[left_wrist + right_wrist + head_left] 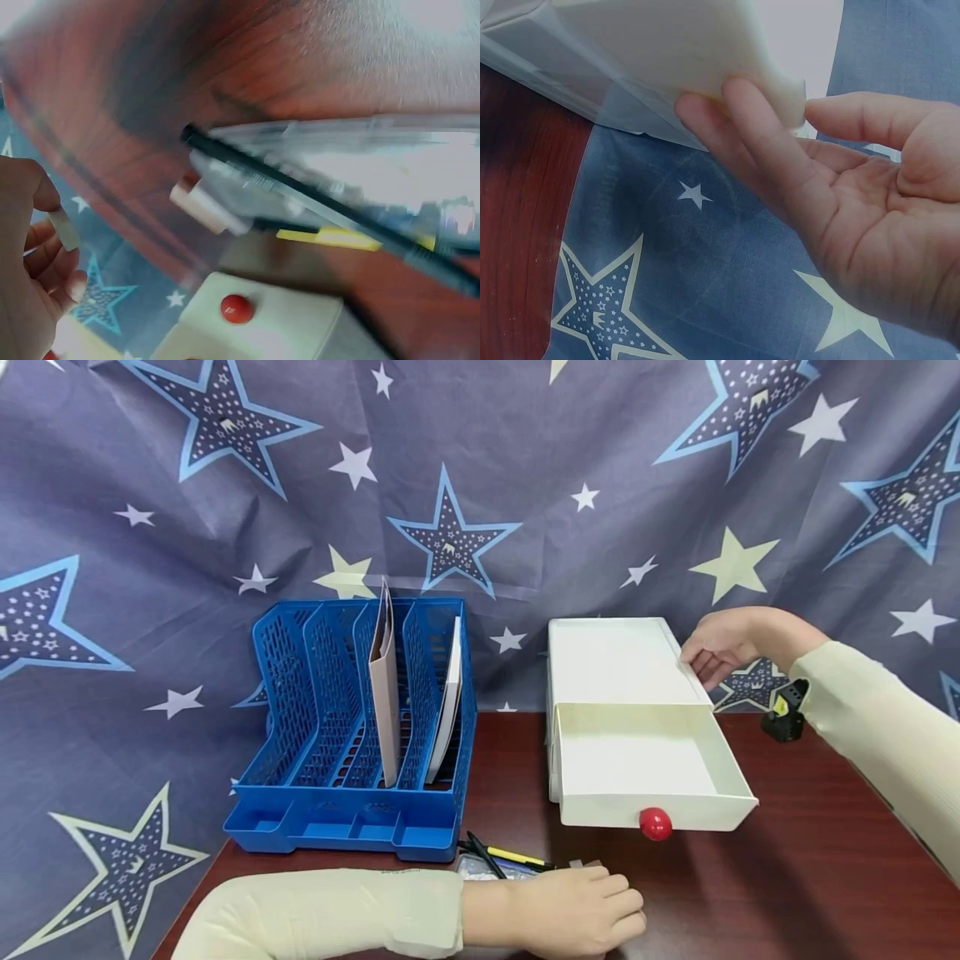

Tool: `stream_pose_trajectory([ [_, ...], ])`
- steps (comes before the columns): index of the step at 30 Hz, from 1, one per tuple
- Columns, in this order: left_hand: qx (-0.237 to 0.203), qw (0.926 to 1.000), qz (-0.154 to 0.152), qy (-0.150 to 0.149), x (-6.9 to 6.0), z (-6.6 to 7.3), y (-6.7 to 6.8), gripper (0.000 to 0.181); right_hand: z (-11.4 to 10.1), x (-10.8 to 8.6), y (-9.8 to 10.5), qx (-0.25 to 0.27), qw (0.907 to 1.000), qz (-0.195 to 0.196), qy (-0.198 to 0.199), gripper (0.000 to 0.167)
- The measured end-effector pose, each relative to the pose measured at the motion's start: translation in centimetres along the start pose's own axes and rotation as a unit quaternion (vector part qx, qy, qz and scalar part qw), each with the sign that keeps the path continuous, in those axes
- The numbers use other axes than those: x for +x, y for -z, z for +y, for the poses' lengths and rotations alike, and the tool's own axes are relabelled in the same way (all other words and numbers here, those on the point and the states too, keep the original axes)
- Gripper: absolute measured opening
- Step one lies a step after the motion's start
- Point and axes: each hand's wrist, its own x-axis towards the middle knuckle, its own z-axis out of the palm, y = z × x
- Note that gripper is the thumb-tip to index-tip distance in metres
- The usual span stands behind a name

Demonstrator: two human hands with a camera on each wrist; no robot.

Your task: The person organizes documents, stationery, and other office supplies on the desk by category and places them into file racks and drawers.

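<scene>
In the foreground my left hand (566,910) is held above the table with curled fingers. Seen from the left wrist, the same hand (37,255) pinches a small pale block (64,229). The white drawer unit (618,660) stands at the right, its upper drawer (656,810) pulled out, with a red knob (656,824) and a bare inside. My right hand (727,643) grips the unit's right edge towards the back; in the right wrist view the hand (877,195) has its thumb and fingertips against a corner of the white casing (667,52).
A blue file rack (337,818) at the left holds a brown folder (386,710) and a white book (446,718). Beside my left forearm lie a black pen (486,856), a yellow pen (516,856) and a clear pouch (360,161). Starry cloth (510,552) hangs behind.
</scene>
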Motion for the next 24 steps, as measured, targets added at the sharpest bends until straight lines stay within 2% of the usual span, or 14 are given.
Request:
stream_pose_trajectory([
  [7,0.005,0.9999,0.01,-0.006,-0.8,-2.2,3.4,0.029,-0.3,0.0,-0.1,-0.003,0.9999,0.01,-0.001,0.022],
  [12,0.034,0.9984,0.044,-0.003,-1.2,-3.8,5.4,0.036,-0.2,0.0,0.0,-0.003,1.0,0.004,0.002,0.023],
  [16,0.056,0.9963,0.064,-0.015,-1.3,-5.2,7.1,0.039,-0.1,0.0,0.0,-0.002,1.0,0.002,0.002,0.023],
  [19,0.061,0.9959,0.064,-0.019,-1.3,-6.2,8.5,0.039,-0.2,0.0,-0.1,0.0,1.0,0.005,0.0,0.022],
  [24,0.043,0.9977,0.052,0.004,-1.5,-7.9,10.4,0.034,-0.2,-0.1,-0.2,0.0,1.0,0.006,0.0,0.021],
])
